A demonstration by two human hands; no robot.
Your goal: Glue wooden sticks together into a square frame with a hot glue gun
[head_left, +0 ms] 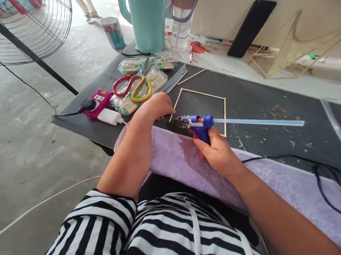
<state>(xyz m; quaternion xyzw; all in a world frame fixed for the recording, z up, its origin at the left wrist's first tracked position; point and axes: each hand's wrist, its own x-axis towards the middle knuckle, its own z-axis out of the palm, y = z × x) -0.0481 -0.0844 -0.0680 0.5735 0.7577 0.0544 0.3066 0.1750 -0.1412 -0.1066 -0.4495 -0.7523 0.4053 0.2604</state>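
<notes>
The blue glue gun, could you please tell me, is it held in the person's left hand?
No, the right hand holds the blue glue gun by its handle.

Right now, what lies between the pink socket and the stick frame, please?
The head view shows a packet of sticks, scissors on it, and the left hand between them.

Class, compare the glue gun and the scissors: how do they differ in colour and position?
The glue gun is mainly blue; the scissors are red-and-yellow-handled. The glue gun is held in the right hand; the scissors lie on wrapped sticks. Both show some red.
</notes>
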